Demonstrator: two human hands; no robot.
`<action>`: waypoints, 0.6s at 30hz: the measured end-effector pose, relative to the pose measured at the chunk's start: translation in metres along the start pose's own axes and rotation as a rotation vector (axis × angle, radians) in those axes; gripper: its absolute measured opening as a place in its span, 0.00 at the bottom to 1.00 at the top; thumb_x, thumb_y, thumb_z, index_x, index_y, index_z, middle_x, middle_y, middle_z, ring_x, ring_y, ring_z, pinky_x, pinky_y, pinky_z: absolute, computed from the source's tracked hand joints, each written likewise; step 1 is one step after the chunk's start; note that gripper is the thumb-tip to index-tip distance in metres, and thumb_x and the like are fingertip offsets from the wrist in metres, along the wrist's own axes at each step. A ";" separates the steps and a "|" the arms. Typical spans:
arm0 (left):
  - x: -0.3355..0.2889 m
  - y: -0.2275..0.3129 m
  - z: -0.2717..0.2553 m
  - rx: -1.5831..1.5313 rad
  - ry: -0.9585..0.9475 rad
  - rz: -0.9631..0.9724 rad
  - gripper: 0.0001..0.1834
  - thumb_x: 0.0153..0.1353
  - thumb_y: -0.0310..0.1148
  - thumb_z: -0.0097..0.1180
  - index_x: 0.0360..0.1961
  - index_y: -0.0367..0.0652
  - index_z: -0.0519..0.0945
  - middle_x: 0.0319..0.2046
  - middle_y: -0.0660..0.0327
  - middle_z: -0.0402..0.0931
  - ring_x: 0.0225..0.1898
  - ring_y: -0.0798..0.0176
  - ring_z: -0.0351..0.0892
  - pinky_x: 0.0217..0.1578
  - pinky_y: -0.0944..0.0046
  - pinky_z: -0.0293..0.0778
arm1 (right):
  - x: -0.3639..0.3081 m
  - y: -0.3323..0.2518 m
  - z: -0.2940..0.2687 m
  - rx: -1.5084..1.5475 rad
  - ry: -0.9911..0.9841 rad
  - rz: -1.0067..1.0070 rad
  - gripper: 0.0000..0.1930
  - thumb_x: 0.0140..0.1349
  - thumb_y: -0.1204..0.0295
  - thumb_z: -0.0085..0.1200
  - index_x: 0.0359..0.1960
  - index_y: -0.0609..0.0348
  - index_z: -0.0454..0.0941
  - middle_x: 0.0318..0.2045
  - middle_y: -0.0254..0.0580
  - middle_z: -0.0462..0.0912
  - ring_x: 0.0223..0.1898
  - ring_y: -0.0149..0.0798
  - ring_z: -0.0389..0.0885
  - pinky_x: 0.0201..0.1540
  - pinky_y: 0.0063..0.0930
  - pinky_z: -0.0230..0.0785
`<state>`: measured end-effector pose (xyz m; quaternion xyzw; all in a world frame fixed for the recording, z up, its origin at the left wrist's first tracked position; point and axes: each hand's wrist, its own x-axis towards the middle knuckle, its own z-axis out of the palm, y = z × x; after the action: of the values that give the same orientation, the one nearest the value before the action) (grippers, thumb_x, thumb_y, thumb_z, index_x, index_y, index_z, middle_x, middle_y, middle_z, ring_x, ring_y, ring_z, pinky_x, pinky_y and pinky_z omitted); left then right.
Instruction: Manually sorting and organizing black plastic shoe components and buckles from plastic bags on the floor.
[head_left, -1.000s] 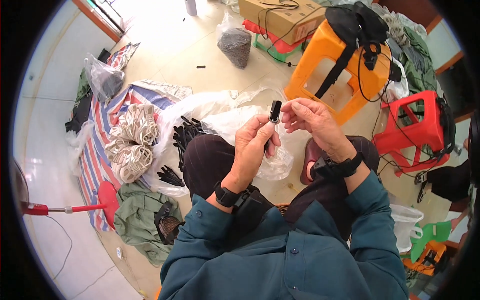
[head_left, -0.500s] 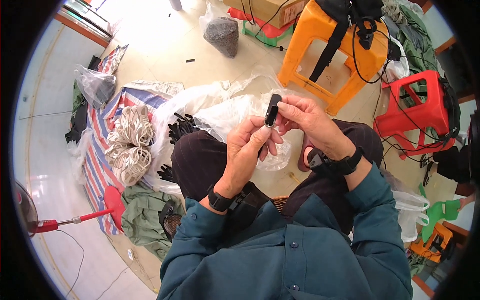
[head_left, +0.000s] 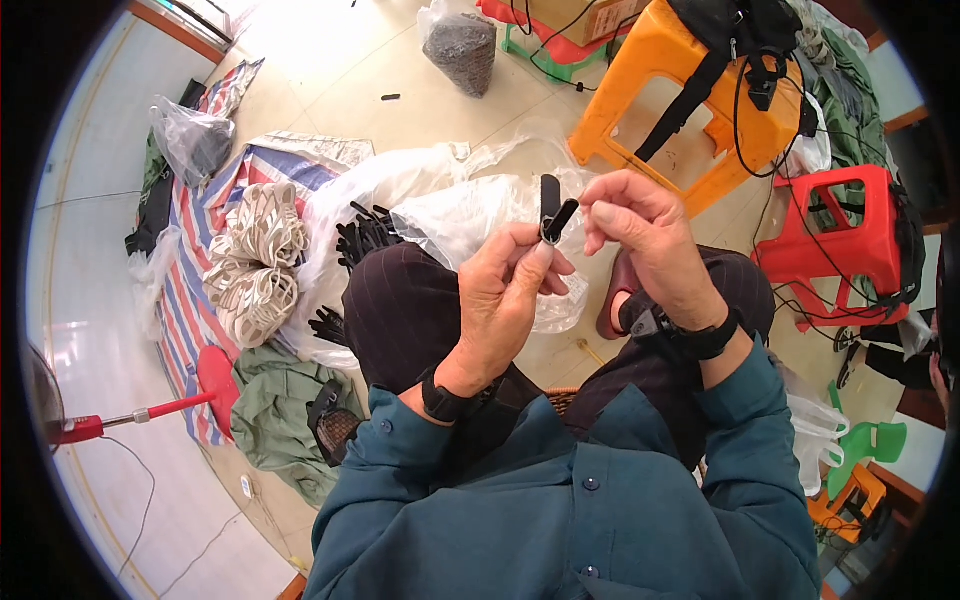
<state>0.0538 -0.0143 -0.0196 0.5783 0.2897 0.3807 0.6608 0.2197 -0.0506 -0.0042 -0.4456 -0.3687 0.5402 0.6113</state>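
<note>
My left hand (head_left: 510, 285) pinches a black strap (head_left: 550, 200) by its lower part, between thumb and fingers. The strap is narrow and folded at a small metal ring (head_left: 548, 239); one end stands up and a shorter end (head_left: 563, 220) slants to the right. Just right of that slanted end is my right hand (head_left: 645, 235), its fingers loosely bent and slightly apart, with nothing visible in them. Several similar black straps (head_left: 368, 235) lie in a heap on clear plastic beyond my left knee.
Clear plastic sheeting (head_left: 450, 215) covers the floor ahead. Pale laced shoes (head_left: 258, 255) lie on a striped sheet (head_left: 185, 330) at left, near green cloth (head_left: 285, 415). An orange stool (head_left: 690, 95) and a red stool (head_left: 835, 235) with cables stand at right. A filled plastic bag (head_left: 460, 55) stands farther off.
My right hand has come away from the strap toward the right. The strap's two ends now spread apart, while my left hand keeps hold near the ring. The view has shifted slightly.
</note>
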 end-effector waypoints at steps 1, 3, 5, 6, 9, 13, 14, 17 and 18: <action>0.000 0.000 0.001 -0.001 0.001 -0.002 0.07 0.61 0.26 0.44 0.38 0.33 0.70 0.26 0.57 0.76 0.23 0.73 0.73 0.24 0.76 0.68 | -0.001 0.002 0.003 0.000 0.000 0.002 0.06 0.58 0.75 0.49 0.35 0.63 0.74 0.23 0.32 0.74 0.25 0.22 0.71 0.30 0.14 0.65; 0.001 -0.001 0.003 0.031 0.054 0.057 0.05 0.59 0.22 0.44 0.35 0.32 0.71 0.24 0.59 0.76 0.24 0.72 0.75 0.27 0.73 0.71 | -0.003 0.007 0.007 0.011 -0.026 -0.002 0.06 0.59 0.74 0.49 0.35 0.63 0.74 0.23 0.32 0.74 0.25 0.23 0.71 0.30 0.14 0.66; 0.001 -0.003 0.003 0.079 0.044 0.062 0.04 0.59 0.22 0.44 0.34 0.32 0.71 0.24 0.58 0.76 0.24 0.71 0.75 0.27 0.73 0.72 | -0.004 0.008 0.009 0.037 -0.011 -0.002 0.06 0.59 0.74 0.50 0.35 0.64 0.74 0.23 0.33 0.74 0.24 0.23 0.72 0.29 0.15 0.66; 0.002 -0.004 0.002 0.129 0.033 0.068 0.04 0.59 0.21 0.44 0.33 0.32 0.71 0.24 0.58 0.76 0.24 0.71 0.75 0.27 0.72 0.72 | -0.004 0.007 0.010 0.041 0.002 -0.028 0.06 0.59 0.74 0.50 0.35 0.64 0.74 0.22 0.32 0.74 0.24 0.23 0.72 0.29 0.15 0.66; 0.003 -0.006 0.001 0.179 0.022 0.066 0.03 0.58 0.21 0.45 0.33 0.33 0.71 0.23 0.57 0.76 0.24 0.70 0.76 0.27 0.72 0.72 | -0.004 0.006 0.012 -0.012 0.019 -0.065 0.06 0.59 0.74 0.49 0.34 0.64 0.74 0.22 0.32 0.74 0.24 0.23 0.71 0.29 0.14 0.66; 0.003 -0.010 0.001 0.232 0.049 0.088 0.02 0.57 0.21 0.46 0.31 0.34 0.71 0.22 0.57 0.77 0.23 0.69 0.77 0.25 0.71 0.72 | -0.004 0.008 0.012 -0.058 0.027 -0.078 0.05 0.58 0.75 0.49 0.34 0.64 0.74 0.22 0.33 0.74 0.24 0.22 0.71 0.29 0.14 0.66; 0.003 -0.013 0.001 0.273 0.042 0.099 0.02 0.56 0.21 0.46 0.31 0.35 0.71 0.21 0.57 0.76 0.23 0.69 0.77 0.25 0.71 0.72 | -0.004 0.009 0.012 -0.060 0.028 -0.076 0.05 0.58 0.75 0.49 0.34 0.64 0.74 0.22 0.33 0.74 0.24 0.22 0.71 0.29 0.14 0.66; 0.003 -0.013 0.000 0.361 0.032 0.109 0.02 0.56 0.22 0.47 0.30 0.36 0.71 0.20 0.57 0.76 0.21 0.67 0.77 0.23 0.70 0.71 | -0.004 0.011 0.011 -0.040 0.045 -0.006 0.05 0.58 0.74 0.50 0.33 0.63 0.74 0.22 0.33 0.74 0.24 0.23 0.71 0.29 0.15 0.66; 0.003 -0.012 -0.001 0.408 0.024 0.108 0.01 0.56 0.22 0.47 0.30 0.37 0.71 0.19 0.57 0.76 0.20 0.66 0.77 0.22 0.70 0.71 | -0.003 0.013 0.010 0.063 0.049 0.062 0.05 0.59 0.73 0.50 0.32 0.62 0.74 0.22 0.33 0.74 0.24 0.23 0.71 0.30 0.15 0.66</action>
<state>0.0565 -0.0121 -0.0311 0.7103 0.3372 0.3557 0.5053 0.2052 -0.0517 -0.0133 -0.4504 -0.3225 0.5593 0.6167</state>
